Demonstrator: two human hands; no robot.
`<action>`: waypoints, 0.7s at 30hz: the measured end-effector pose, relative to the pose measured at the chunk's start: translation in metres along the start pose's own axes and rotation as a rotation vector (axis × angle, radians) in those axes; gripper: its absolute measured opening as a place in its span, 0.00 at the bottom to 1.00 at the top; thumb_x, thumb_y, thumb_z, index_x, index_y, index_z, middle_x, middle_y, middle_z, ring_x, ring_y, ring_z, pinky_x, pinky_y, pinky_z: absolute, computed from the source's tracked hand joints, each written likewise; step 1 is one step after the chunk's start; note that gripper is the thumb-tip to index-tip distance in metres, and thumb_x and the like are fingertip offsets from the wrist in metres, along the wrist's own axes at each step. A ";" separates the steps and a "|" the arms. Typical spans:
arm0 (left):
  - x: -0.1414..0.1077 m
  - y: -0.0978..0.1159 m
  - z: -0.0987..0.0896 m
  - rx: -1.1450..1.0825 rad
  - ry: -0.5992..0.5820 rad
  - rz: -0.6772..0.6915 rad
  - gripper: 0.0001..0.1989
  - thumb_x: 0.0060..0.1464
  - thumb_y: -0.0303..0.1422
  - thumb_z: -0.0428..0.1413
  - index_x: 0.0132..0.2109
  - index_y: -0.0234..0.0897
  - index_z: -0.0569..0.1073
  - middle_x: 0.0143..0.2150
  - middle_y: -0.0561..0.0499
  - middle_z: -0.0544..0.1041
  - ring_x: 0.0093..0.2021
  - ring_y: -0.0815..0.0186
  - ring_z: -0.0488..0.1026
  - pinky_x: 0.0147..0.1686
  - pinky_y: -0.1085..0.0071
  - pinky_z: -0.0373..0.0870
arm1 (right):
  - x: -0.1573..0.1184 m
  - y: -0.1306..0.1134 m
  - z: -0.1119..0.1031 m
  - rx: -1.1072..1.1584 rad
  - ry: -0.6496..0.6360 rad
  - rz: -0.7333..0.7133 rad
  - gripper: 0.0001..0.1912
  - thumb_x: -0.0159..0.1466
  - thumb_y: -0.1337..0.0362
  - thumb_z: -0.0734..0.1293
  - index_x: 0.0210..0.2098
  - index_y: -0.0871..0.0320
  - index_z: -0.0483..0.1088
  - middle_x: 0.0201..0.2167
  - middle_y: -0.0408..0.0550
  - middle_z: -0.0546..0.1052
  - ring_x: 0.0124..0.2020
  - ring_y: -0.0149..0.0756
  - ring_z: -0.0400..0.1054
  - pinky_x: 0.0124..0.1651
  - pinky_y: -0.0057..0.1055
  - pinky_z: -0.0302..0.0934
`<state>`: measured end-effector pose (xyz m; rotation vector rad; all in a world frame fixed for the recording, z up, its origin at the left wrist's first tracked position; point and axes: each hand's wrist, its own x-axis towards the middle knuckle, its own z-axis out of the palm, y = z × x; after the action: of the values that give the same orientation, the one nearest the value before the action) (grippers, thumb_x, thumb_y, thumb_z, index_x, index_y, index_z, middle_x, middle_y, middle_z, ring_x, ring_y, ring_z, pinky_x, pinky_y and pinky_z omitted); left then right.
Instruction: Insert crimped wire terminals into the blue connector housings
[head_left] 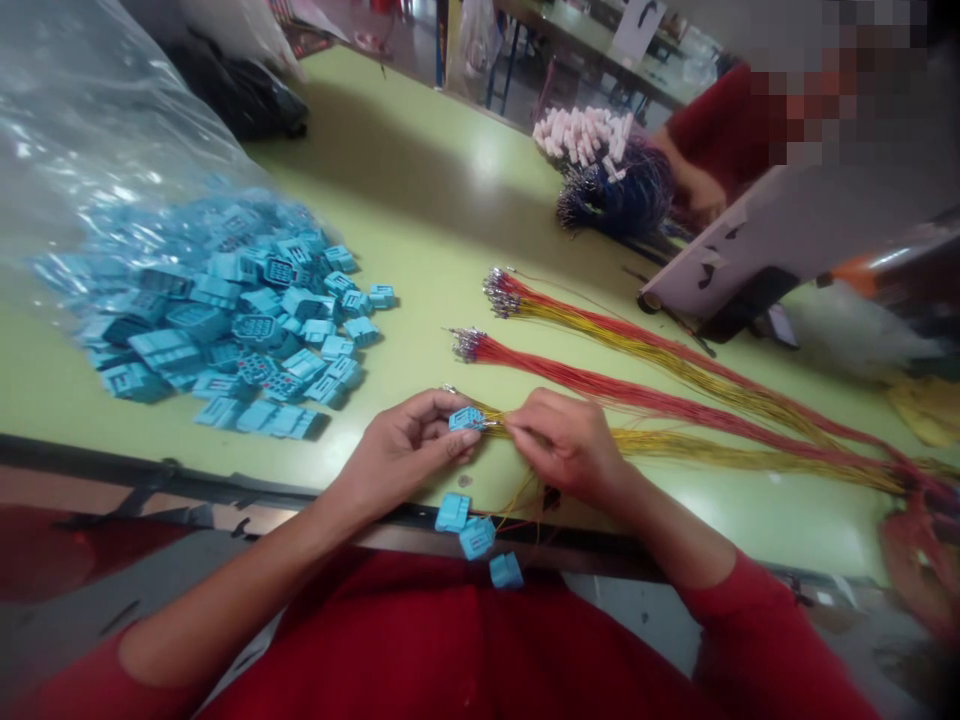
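Note:
Between its thumb and fingers, my left hand [420,440] holds a small blue connector [466,419] near the table's front edge. My right hand [562,440] pinches a thin yellow wire [504,421], whose metal end is at the connector's right side. Whether that end is inside the connector is too small to tell. Below my hands, a few blue connectors [477,537] hang at the table edge on thin wires. Bundles of red wires [570,378] and yellow wires [697,445] with metal ends lie behind and to the right of my right hand.
A large pile of blue connectors [255,320] spills from a clear plastic bag [112,120] on the green table [390,150] at left. Dark blue wires with pale pink connectors [585,137] lie at the back. Another person's hand [701,190] is beside them, behind a white panel [720,240].

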<state>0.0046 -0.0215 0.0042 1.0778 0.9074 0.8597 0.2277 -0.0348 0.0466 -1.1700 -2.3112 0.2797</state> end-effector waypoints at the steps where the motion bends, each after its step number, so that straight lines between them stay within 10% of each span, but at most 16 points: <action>1: 0.000 0.001 0.000 0.001 0.001 -0.005 0.18 0.50 0.39 0.70 0.44 0.36 0.75 0.34 0.51 0.82 0.29 0.69 0.77 0.33 0.73 0.79 | 0.000 0.000 0.000 -0.031 -0.016 -0.016 0.13 0.72 0.66 0.62 0.34 0.57 0.76 0.30 0.47 0.77 0.30 0.32 0.68 0.31 0.29 0.58; 14: -0.004 -0.003 0.005 0.151 -0.005 -0.019 0.21 0.51 0.42 0.68 0.46 0.34 0.78 0.31 0.50 0.80 0.28 0.67 0.76 0.28 0.73 0.75 | -0.002 0.002 0.009 -0.105 -0.088 -0.114 0.12 0.72 0.66 0.60 0.36 0.59 0.74 0.32 0.49 0.78 0.33 0.36 0.67 0.38 0.32 0.58; 21: -0.007 -0.005 -0.001 0.393 -0.061 0.208 0.14 0.60 0.40 0.62 0.47 0.35 0.77 0.34 0.48 0.81 0.29 0.65 0.76 0.28 0.71 0.73 | -0.003 -0.002 0.007 -0.135 -0.100 -0.192 0.14 0.72 0.66 0.60 0.32 0.59 0.74 0.27 0.47 0.75 0.29 0.35 0.64 0.36 0.34 0.53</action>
<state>0.0015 -0.0289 0.0001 1.5522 0.9474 0.8310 0.2237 -0.0381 0.0412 -1.0063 -2.5426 0.1154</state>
